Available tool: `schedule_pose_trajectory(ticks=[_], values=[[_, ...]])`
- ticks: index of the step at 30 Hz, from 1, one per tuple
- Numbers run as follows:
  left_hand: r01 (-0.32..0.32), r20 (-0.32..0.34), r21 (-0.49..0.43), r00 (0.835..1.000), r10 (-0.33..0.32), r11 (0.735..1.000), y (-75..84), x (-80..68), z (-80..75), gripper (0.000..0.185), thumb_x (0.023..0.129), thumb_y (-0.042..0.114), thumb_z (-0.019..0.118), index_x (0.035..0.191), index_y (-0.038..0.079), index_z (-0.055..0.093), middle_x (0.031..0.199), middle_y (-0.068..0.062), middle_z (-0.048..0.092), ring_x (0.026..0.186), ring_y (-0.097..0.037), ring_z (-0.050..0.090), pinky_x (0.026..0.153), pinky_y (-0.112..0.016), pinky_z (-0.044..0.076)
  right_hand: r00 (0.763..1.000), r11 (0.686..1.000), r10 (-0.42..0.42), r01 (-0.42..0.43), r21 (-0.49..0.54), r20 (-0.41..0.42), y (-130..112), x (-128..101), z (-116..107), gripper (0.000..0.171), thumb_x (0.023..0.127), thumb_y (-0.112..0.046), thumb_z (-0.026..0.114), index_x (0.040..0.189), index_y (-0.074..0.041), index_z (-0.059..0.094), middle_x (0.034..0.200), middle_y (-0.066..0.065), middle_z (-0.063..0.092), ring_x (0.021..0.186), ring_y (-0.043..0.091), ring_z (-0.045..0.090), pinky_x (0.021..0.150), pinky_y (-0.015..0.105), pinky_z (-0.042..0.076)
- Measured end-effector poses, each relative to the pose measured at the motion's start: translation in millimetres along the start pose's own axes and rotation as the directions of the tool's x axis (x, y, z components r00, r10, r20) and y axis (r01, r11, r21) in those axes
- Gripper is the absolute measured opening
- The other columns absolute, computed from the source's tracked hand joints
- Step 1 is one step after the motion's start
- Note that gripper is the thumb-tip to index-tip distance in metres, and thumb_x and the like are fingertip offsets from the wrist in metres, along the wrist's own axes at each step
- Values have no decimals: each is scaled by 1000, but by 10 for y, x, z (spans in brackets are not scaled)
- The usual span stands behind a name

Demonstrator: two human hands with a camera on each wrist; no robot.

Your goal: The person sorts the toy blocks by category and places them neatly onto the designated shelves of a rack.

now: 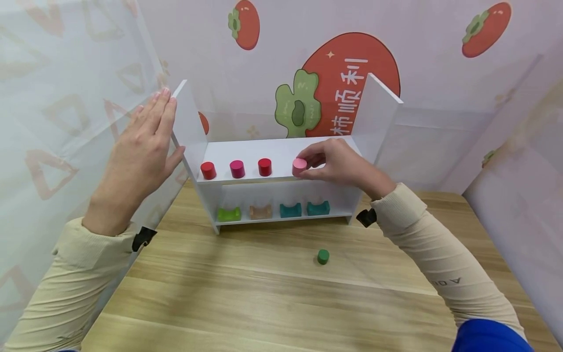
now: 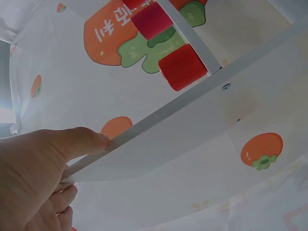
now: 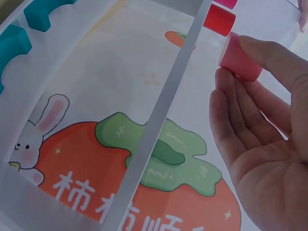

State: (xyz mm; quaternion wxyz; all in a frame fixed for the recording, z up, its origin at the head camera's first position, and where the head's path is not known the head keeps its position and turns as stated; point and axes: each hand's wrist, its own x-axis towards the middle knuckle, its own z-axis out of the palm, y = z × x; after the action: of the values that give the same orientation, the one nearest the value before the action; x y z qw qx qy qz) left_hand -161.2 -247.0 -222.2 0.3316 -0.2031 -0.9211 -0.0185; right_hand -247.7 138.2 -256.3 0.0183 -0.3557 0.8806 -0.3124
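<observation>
A white two-tier shelf [image 1: 281, 145] stands against the back. My left hand [image 1: 142, 142] holds its left side panel, straight fingers along the outer side and thumb [image 2: 91, 144] over the front edge. With thumb and fingers my right hand [image 1: 336, 161] pinches a pink cylinder [image 1: 299, 167] at the front right of the upper board. Left of it, a red cylinder [image 1: 265, 167], a magenta cylinder [image 1: 237, 169] and another red cylinder [image 1: 208, 170] stand in a row on that board.
The lower board bears a lime-green notched block [image 1: 229, 214], a tan one [image 1: 261, 211] and two teal ones [image 1: 291, 210]. A small green cylinder [image 1: 323, 256] lies on the wooden table [image 1: 264, 303] before the shelf. The right side panel [image 1: 376, 115] rises beside my right hand.
</observation>
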Motion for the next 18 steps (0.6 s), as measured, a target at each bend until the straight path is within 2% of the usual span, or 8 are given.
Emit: schedule_pose_trajectory(ticks=[4,11,18], values=[[1,5,5,1000,-1,1000,-1,-2,-2,91,90,2,78,165,-4,26,173,-22,27,161,-40,28,134,-55,23,1000,1000,16,-16,-6,-5,15,78,25,33,89,-24,87,120,-13,80,110,3,79,99,18,75,93,40,65],[2,7,13,1000,-2,1000,-4,-1,-1,91,90,2,78,165,-4,26,174,-21,27,162,-40,28,134,-55,23,995,995,100,-100,2,-9,65,170,56,38,89,-23,86,125,-12,79,114,6,79,98,21,73,89,38,65],[3,6,11,1000,-3,1000,-7,-1,2,91,90,2,77,165,-4,26,174,-22,27,161,-40,28,134,-55,23,994,994,110,-110,-8,-4,96,214,73,39,90,-22,86,126,-11,79,115,7,79,98,23,71,87,37,65]])
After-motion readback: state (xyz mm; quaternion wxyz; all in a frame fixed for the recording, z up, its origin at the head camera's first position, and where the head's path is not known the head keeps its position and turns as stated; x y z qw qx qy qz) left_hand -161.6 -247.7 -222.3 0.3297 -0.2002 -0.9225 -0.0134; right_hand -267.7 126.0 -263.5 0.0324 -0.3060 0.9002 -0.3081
